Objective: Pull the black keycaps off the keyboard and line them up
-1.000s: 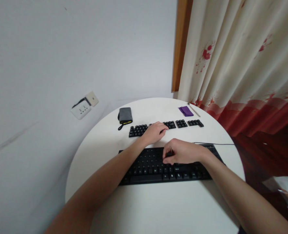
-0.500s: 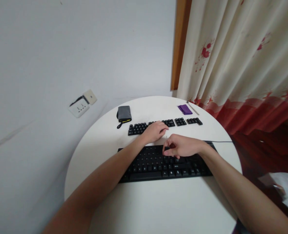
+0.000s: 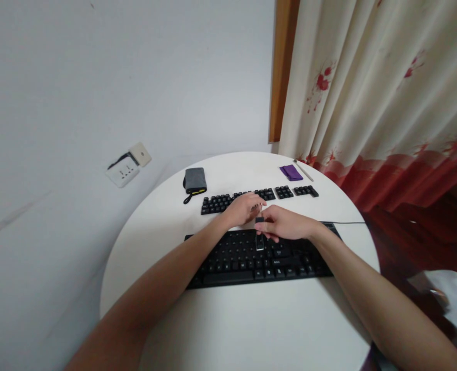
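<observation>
My right hand (image 3: 288,222) pinches a keycap puller (image 3: 259,220) with a black middle and thin wire ends, held upright over the black keyboard (image 3: 228,278). One wire loop points down toward the keys. The other wire end points up at my left hand (image 3: 241,210), whose bent fingers close around it; whether they hold a small piece there is hidden. Many key positions in the keyboard's upper left and middle have no caps; the lower rows still carry theirs. Behind my left hand, loose black keycaps (image 3: 216,204) lie in grouped rows, partly covered by that hand.
A grey pouch (image 3: 195,179) with a black loop lies at the back left of the round white table (image 3: 251,324). A purple cloth (image 3: 291,172) and a thin brush-like stick (image 3: 303,170) lie at the back right. The keyboard cable (image 3: 350,222) runs off the right edge.
My right hand has lifted slightly and turned, bringing the puller upright with its wire loop pointing down. My left fingers have curled in around its upper end. The view has shifted a little.
</observation>
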Available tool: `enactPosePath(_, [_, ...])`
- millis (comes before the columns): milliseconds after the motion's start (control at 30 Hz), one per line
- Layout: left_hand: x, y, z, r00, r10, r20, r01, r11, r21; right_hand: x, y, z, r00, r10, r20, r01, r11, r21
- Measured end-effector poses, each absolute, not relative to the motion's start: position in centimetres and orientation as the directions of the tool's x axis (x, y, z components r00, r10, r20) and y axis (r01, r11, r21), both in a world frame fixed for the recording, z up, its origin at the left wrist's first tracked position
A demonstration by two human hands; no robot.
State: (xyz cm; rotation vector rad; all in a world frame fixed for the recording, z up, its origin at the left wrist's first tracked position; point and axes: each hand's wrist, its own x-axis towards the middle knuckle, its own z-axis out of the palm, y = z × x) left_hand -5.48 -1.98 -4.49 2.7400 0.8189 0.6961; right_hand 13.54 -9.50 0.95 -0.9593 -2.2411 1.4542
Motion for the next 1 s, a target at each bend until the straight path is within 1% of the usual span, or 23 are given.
enactPosePath(67, [-5.4, -2.0, -4.4, 0.701, 0.604, 0.379, 0.511, -0.796, 0.324, 14.3, -8.8, 1.4, -0.651, 0.758, 0.031, 0.324, 0.314, -0.892])
enactPosePath(100, [-5.4, -2.0, -4.4, 0.681, 0.624, 0.383, 0.534, -0.781, 0.325, 14.8, -8.4, 1.5, -0.569, 0.817, 0.096, 0.317, 0.326, -0.891])
enactPosePath(167, [-5.3, -1.9, -4.5, 0.635, 0.652, 0.414, 0.565, -0.758, 0.326, 15.5, -7.2, 1.2, -0.322, 0.916, 0.239, 0.320, 0.343, -0.883])
enactPosePath(233, [-5.3, -1.9, -4.6, 0.595, 0.664, 0.453, 0.569, -0.746, 0.347, 16.1, -6.1, 0.6, -0.073, 0.940, 0.332, 0.331, 0.337, -0.881])
enactPosePath(267, [-5.3, -1.9, -4.6, 0.574, 0.670, 0.470, 0.565, -0.740, 0.365, 16.2, -5.6, 0.2, 0.000, 0.939, 0.344, 0.343, 0.323, -0.882])
enactPosePath(300, [-5.3, -1.9, -4.5, 0.556, 0.678, 0.482, 0.559, -0.733, 0.386, 16.3, -5.2, -0.2, 0.031, 0.938, 0.344, 0.359, 0.311, -0.880])
enactPosePath(367, [-5.3, -2.0, -4.4, 0.543, 0.689, 0.480, 0.542, -0.724, 0.426, 16.3, -4.8, -0.9, 0.008, 0.942, 0.335, 0.408, 0.303, -0.861])
enactPosePath(467, [-5.3, -2.2, -4.2, 0.577, 0.679, 0.454, 0.511, -0.734, 0.447, 15.9, -4.8, -1.7, -0.103, 0.942, 0.319, 0.473, 0.328, -0.818])
enactPosePath(567, [-5.2, -2.1, -4.2, 0.628, 0.639, 0.444, 0.488, -0.768, 0.414, 15.5, -5.0, -2.1, -0.167, 0.935, 0.314, 0.506, 0.354, -0.787])
enactPosePath(700, [-5.1, -1.8, -4.5, 0.644, 0.623, 0.444, 0.490, -0.781, 0.386, 15.2, -4.7, -2.7, -0.154, 0.939, 0.308, 0.525, 0.342, -0.780])
enactPosePath(767, [-5.2, -1.8, -4.6, 0.617, 0.648, 0.446, 0.505, -0.761, 0.407, 15.1, -4.5, -3.1, -0.140, 0.947, 0.289, 0.503, 0.320, -0.803])
enactPosePath(867, [-5.3, -1.9, -4.7, 0.565, 0.686, 0.458, 0.503, -0.727, 0.468, 14.8, -4.2, -3.6, -0.152, 0.958, 0.243, 0.420, 0.285, -0.861])
enactPosePath(933, [-5.3, -2.1, -4.6, 0.559, 0.686, 0.465, 0.485, -0.726, 0.488, 14.6, -4.3, -3.7, -0.168, 0.963, 0.211, 0.372, 0.260, -0.891])
enactPosePath(1000, [-5.2, -2.3, -4.5, 0.582, 0.665, 0.468, 0.462, -0.744, 0.483, 14.5, -4.3, -3.7, -0.181, 0.966, 0.183, 0.345, 0.237, -0.908])
